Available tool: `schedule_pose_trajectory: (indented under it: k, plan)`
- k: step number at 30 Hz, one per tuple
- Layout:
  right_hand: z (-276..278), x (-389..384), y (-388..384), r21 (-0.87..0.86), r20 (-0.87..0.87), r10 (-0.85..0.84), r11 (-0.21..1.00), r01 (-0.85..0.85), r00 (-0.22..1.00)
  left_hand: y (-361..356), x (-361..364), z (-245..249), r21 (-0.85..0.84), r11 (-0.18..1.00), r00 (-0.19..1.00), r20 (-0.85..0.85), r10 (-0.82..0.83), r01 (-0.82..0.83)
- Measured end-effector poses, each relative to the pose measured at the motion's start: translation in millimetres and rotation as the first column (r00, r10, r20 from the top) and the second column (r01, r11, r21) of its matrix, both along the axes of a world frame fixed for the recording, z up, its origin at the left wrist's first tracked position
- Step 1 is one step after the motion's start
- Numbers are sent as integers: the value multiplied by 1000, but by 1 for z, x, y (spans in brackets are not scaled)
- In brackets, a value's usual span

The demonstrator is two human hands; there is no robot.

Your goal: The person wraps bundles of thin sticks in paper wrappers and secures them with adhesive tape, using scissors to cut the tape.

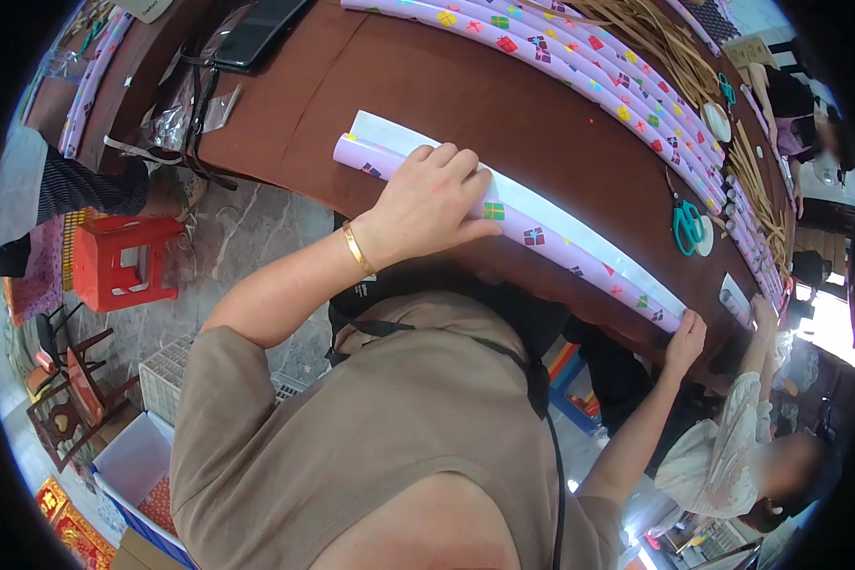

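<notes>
A partly rolled sheet of lilac gift-wrapping paper (pixel 534 236), printed with small coloured gift boxes, lies along the near edge of the table. Its loose white inner side (pixel 579 220) shows as a strip behind the tube. My left hand (pixel 434 198), with a gold bracelet at the wrist, is closed over the roll toward its left end, fingers across the top and thumb along the printed side. At the right end my right hand (pixel 686 340) grips the roll's tip; some of its fingers are hidden.
Several finished lilac rolls (pixel 579 71) lie across the far side of the brown table (pixel 323 90). Teal scissors (pixel 686 226) rest near brown strips (pixel 679 57). A dark tablet (pixel 256 33) sits at the back left. A red stool (pixel 123 261) and co-workers (pixel 722 456) are nearby.
</notes>
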State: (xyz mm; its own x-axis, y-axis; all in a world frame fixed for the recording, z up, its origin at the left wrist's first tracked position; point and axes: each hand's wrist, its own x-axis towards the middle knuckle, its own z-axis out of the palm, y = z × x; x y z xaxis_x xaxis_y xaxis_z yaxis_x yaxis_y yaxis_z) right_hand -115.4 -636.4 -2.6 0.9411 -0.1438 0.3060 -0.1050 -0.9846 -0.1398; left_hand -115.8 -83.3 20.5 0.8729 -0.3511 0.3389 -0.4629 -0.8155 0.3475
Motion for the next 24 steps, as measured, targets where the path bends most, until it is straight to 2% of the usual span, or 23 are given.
schedule_pose_trajectory:
  k: [6, 8, 9, 11, 14, 15, 16, 17, 19, 20, 21, 23, 24]
  plan:
    - [4, 5, 4, 27, -24, -15, 1000, 15, 1000, -1, 2, 3, 31, 1000, 999, -43, -1, 2]
    - [8, 12, 20, 48, 96, 26, 998, -31, 995, -1, 2, 3, 40, 999, 998, -55, 5, -3]
    - [13, 21, 36, 53, 96, 32, 998, -37, 995, -1, 1, 3, 30, 1000, 999, -50, 2, -1]
    - [26, 50, 80, 128, 196, 145, 977, -172, 970, -1, 0, 2, 27, 1000, 999, -50, 4, -3]
    - [47, 83, 188, 364, 232, 331, 843, -397, 915, 7, 2, 0, -12, 1000, 999, 52, 0, 1]
    - [54, 91, 228, 433, 240, 400, 772, -466, 885, 11, 2, 2, -70, 997, 989, 137, 52, -43]
    - [63, 95, 266, 445, 238, 471, 725, -526, 850, 15, 2, 3, -131, 988, 969, 220, 108, -81]
    - [70, 99, 302, 456, 239, 539, 672, -583, 808, 22, 2, 3, -122, 988, 967, 227, 117, -92]
    - [70, 106, 361, 555, 231, 664, 510, -657, 711, 42, 1, 3, -161, 927, 879, 295, 374, -340]
    - [72, 106, 388, 567, 214, 721, 458, -685, 659, 51, -1, 4, -182, 884, 850, 250, 464, -430]
    - [73, 105, 414, 580, 197, 773, 404, -707, 603, 61, -1, 4, -177, 881, 845, 254, 471, -438]
    - [69, 106, 455, 576, 157, 854, 329, -749, 496, 80, -2, -3, -233, 783, 802, 20, 597, -577]
    - [60, 109, 470, 586, 112, 876, 323, -743, 470, 89, -3, -8, -284, 766, 808, -65, 586, -577]
